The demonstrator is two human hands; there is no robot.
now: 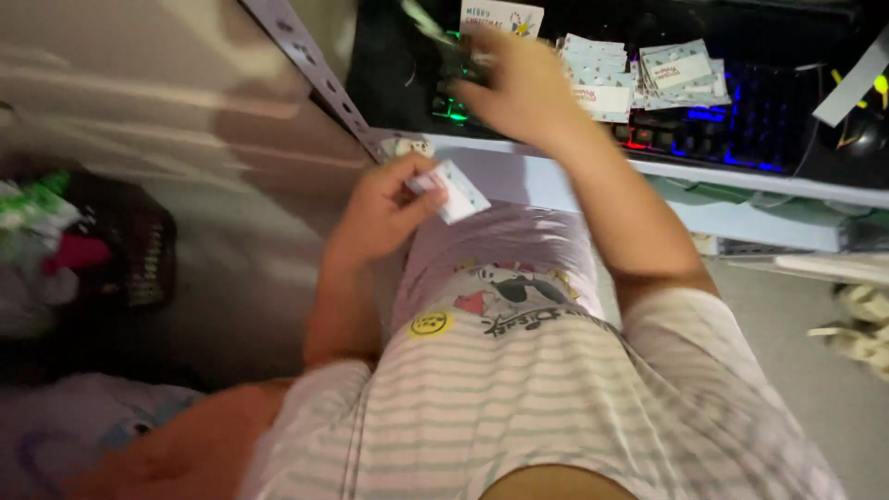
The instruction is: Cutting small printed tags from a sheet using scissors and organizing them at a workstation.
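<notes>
My left hand is closed on a small white card, held in front of my chest just below the desk edge. My right hand reaches out over the desk, blurred, its fingers by the left end of a lit keyboard; whether it holds anything is unclear. Several light blue and white cards lie piled on the keyboard just right of that hand. One more printed card stands at the back.
The desk's pale front edge runs across the upper right. A perforated metal strip slants down at the desk's left. A dark basket with colourful items sits on the floor at left. My striped shirt fills the bottom.
</notes>
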